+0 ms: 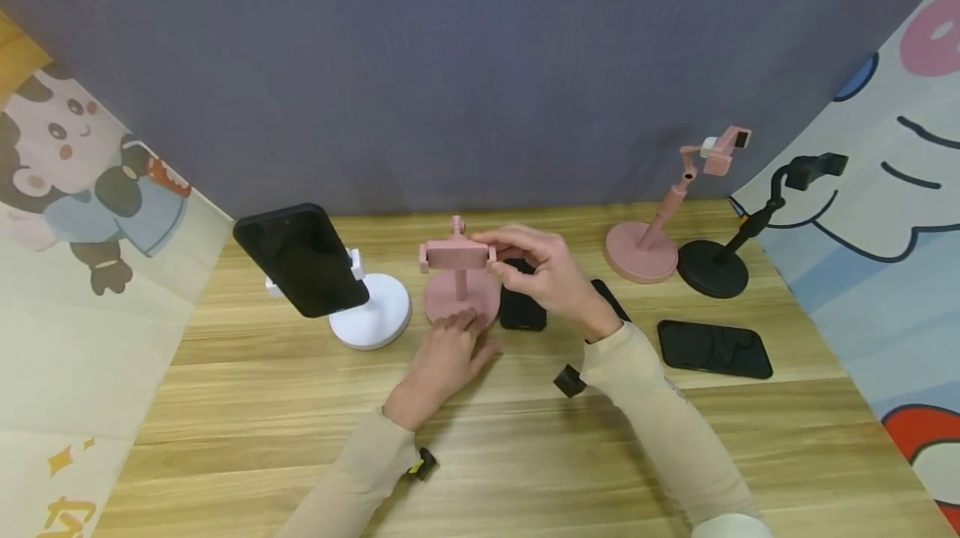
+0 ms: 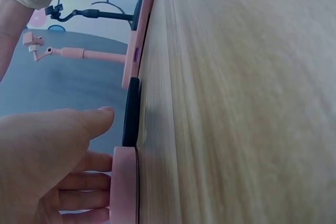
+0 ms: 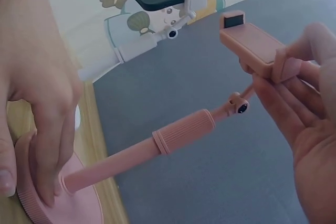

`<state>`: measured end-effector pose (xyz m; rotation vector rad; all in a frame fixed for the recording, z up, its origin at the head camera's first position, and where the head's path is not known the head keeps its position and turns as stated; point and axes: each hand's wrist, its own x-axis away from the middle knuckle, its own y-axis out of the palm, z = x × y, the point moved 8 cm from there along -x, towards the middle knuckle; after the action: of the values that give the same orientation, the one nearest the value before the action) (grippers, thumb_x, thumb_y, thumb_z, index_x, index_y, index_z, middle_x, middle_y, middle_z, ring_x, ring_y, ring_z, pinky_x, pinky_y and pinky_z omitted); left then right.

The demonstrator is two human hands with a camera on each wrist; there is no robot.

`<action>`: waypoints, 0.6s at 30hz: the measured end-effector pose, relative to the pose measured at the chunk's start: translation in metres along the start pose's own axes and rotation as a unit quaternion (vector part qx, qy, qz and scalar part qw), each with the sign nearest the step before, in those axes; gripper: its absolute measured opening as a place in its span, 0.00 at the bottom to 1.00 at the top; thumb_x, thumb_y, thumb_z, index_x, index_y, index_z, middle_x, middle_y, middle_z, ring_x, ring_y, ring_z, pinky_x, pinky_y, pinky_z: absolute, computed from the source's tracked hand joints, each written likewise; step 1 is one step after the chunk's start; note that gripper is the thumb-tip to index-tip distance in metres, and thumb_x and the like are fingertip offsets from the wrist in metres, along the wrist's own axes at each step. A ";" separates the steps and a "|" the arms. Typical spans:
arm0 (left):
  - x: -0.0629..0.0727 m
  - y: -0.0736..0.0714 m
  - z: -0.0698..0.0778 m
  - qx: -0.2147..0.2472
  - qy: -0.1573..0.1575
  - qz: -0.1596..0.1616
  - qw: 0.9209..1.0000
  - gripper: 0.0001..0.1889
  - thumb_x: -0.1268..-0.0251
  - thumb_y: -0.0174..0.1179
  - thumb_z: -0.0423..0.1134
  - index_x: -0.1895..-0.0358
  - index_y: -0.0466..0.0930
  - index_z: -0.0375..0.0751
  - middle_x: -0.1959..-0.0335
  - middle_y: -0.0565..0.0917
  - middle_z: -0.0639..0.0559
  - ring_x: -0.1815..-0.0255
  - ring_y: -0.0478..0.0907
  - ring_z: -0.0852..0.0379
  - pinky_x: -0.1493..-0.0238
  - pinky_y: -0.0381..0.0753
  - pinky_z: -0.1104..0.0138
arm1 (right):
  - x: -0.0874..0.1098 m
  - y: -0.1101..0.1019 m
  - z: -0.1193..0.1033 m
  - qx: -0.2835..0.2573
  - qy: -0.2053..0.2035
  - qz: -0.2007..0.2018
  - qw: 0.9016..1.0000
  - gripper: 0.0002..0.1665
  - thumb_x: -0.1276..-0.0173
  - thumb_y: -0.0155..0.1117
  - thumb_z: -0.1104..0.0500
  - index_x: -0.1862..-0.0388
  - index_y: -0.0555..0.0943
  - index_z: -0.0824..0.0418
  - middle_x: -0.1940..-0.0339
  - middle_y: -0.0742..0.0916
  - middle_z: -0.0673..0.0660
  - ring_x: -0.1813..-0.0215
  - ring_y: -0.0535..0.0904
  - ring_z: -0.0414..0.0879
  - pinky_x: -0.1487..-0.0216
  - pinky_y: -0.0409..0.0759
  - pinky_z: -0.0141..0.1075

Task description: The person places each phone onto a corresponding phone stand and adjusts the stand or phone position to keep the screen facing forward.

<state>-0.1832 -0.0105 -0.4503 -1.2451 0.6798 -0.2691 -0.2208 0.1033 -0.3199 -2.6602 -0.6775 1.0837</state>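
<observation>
A pink phone stand (image 1: 446,305) rises from its round base near the middle of the table. On that base lie the fingers of my left hand (image 1: 442,359), stretched out and pressing it; the thumb points off to the side. My right hand (image 1: 551,276) pinches the right end of the stand's clamp (image 1: 456,255) between thumb and fingers. In the right wrist view the clamp (image 3: 254,48) is tilted on its jointed neck and holds no phone. A black phone (image 1: 522,305) lies just right of the base, partly behind my right hand.
To the left, a white stand (image 1: 375,315) carries a dark phone (image 1: 300,259) in its clamp. A second pink stand (image 1: 641,253) and a black stand (image 1: 712,270) stand at the back right. Another phone (image 1: 716,348) lies before them, and one more (image 1: 609,296) beside my right wrist.
</observation>
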 end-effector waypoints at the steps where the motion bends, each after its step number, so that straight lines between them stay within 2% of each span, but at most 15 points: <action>1: 0.000 0.000 0.000 0.000 0.001 0.000 1.000 0.22 0.29 0.66 0.53 0.47 0.86 0.38 0.54 0.85 0.45 0.57 0.83 0.47 0.51 0.83 0.56 | 0.000 -0.001 0.001 -0.003 0.006 -0.002 1.000 0.20 0.26 0.64 0.66 0.38 0.81 0.73 0.46 0.86 0.68 0.50 0.86 0.43 0.48 0.87 0.39; 5: -0.001 0.000 0.001 -0.001 0.003 0.001 1.000 0.21 0.30 0.66 0.53 0.47 0.86 0.37 0.53 0.86 0.45 0.56 0.84 0.47 0.50 0.83 0.56 | -0.001 -0.004 0.005 -0.020 0.021 -0.008 1.000 0.20 0.25 0.64 0.66 0.38 0.80 0.74 0.44 0.85 0.69 0.49 0.85 0.43 0.47 0.86 0.36; 10: -0.002 0.000 0.001 0.003 0.002 -0.006 1.000 0.23 0.29 0.66 0.54 0.46 0.85 0.36 0.51 0.86 0.43 0.53 0.84 0.46 0.47 0.84 0.56 | -0.003 -0.009 0.008 -0.043 0.013 -0.008 0.999 0.23 0.25 0.66 0.60 0.39 0.79 0.76 0.45 0.86 0.71 0.50 0.86 0.43 0.49 0.87 0.36; 18: -0.002 0.001 0.002 0.000 0.001 -0.008 1.000 0.25 0.30 0.66 0.54 0.44 0.85 0.35 0.48 0.87 0.42 0.51 0.85 0.46 0.45 0.84 0.56 | -0.004 -0.014 0.015 -0.088 0.021 -0.010 0.996 0.22 0.25 0.66 0.63 0.40 0.79 0.79 0.44 0.87 0.50 0.52 0.85 0.43 0.51 0.86 0.33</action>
<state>-0.1838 -0.0072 -0.4504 -1.2516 0.6718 -0.2827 -0.2379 0.1137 -0.3234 -2.8072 -0.8258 1.0015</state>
